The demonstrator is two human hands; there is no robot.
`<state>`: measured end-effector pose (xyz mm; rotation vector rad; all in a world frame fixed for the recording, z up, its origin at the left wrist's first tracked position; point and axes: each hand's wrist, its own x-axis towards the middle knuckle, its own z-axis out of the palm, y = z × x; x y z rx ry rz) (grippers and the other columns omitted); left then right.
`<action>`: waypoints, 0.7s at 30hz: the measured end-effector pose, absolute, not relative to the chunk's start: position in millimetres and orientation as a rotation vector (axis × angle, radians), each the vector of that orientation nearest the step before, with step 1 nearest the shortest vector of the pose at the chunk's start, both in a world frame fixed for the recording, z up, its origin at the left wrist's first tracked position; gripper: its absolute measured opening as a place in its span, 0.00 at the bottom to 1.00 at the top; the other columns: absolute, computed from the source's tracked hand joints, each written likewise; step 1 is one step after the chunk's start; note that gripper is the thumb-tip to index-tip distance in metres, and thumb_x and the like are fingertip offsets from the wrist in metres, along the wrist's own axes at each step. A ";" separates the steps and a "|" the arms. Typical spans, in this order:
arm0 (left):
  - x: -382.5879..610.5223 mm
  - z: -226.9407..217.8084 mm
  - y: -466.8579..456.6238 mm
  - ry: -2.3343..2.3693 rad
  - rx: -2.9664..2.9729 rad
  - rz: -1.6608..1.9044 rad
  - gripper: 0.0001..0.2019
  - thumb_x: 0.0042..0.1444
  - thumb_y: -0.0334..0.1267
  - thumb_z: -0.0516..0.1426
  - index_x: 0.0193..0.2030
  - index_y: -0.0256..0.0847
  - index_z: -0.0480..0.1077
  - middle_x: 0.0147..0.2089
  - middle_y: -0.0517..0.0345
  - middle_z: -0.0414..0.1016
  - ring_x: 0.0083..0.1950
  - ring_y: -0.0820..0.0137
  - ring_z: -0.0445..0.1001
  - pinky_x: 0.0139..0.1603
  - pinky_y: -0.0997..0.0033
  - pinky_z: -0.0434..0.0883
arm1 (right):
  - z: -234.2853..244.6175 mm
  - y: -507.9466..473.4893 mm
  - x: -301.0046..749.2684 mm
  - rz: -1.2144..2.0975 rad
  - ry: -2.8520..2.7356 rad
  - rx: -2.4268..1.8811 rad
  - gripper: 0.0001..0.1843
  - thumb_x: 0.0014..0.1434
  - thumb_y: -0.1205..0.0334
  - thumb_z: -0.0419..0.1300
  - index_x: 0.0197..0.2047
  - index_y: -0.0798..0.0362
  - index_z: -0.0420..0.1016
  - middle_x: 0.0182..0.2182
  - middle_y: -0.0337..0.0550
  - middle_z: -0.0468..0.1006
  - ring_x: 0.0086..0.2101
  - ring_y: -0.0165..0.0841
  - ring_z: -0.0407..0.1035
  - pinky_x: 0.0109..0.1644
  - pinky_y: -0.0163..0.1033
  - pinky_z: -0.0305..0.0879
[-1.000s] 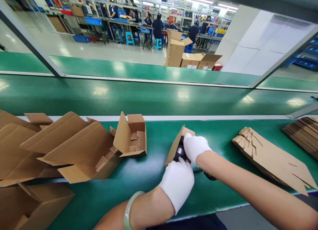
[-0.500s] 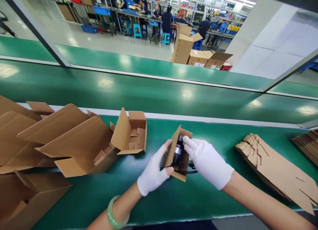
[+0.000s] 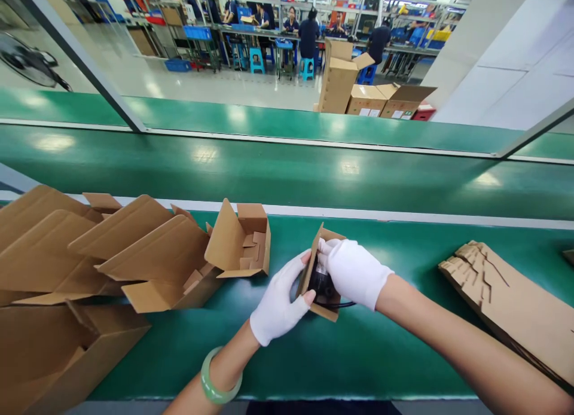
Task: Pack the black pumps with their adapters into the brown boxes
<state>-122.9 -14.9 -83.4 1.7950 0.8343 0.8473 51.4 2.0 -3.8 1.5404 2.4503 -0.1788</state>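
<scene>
My left hand point(image 3: 281, 298), in a white glove with bare fingertips, is closed around the left side of a small open cardboard box point(image 3: 332, 314), its thumb at the near edge. A black cylindrical device point(image 3: 321, 283) with a pale label lies inside that box. A black cable point(image 3: 344, 305) sticks out past the right side. My right hand point(image 3: 356, 272), also gloved, reaches into the box from the right. Its fingers are bent together at the upper end of the device and cover much of it, so their exact grip is partly hidden.
Left of my hands stand an open small box point(image 3: 253, 268) and several larger open cartons point(image 3: 152, 247). Flat cardboard blanks point(image 3: 515, 301) are stacked at the right. Beyond the green worktop point(image 3: 394, 367) runs a green conveyor point(image 3: 278, 176) with metal posts; people sit at benches behind.
My right hand has moved left and deeper into the box, covering more of the black device. My left hand keeps its hold on the box. The camera view has shifted slightly.
</scene>
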 end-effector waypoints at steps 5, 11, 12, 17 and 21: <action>-123.3 -113.8 -46.6 1.055 1.749 0.832 0.58 0.39 0.55 0.64 0.68 0.42 0.30 0.67 0.40 0.50 0.67 0.51 0.50 0.64 0.44 0.53 | 3.9 -30.5 47.0 0.022 2.479 1.305 0.09 0.61 0.66 0.53 0.41 0.59 0.72 0.35 0.54 0.72 0.37 0.45 0.68 0.36 0.46 0.63; -71.5 -151.8 -74.9 1.546 1.865 1.110 0.66 0.33 0.44 0.69 0.66 0.37 0.22 0.62 0.31 0.56 0.63 0.46 0.59 0.58 0.43 0.63 | -10.2 -19.9 29.6 -0.041 2.295 1.261 0.08 0.54 0.71 0.59 0.40 0.61 0.73 0.27 0.52 0.74 0.27 0.43 0.71 0.28 0.41 0.64; -64.2 -154.3 -75.2 1.567 1.855 1.186 0.65 0.35 0.44 0.68 0.66 0.36 0.22 0.60 0.31 0.59 0.61 0.48 0.62 0.56 0.44 0.65 | -11.1 -16.8 28.4 -0.044 2.298 1.250 0.09 0.53 0.72 0.59 0.40 0.62 0.72 0.28 0.52 0.74 0.27 0.43 0.72 0.28 0.41 0.64; -57.2 -157.9 -71.0 1.614 1.838 1.221 0.53 0.40 0.35 0.63 0.67 0.33 0.32 0.59 0.34 0.61 0.58 0.52 0.67 0.53 0.52 0.71 | -10.3 -11.6 39.9 -0.083 2.360 1.207 0.09 0.55 0.73 0.55 0.40 0.60 0.72 0.30 0.52 0.76 0.30 0.43 0.73 0.31 0.41 0.65; -66.8 -162.2 -69.5 1.542 1.874 1.140 0.41 0.41 0.36 0.61 0.62 0.35 0.47 0.55 0.39 0.66 0.55 0.53 0.69 0.53 0.52 0.71 | -19.2 -12.9 48.2 -0.179 2.408 1.129 0.07 0.55 0.71 0.55 0.38 0.57 0.73 0.32 0.50 0.76 0.32 0.43 0.73 0.35 0.43 0.65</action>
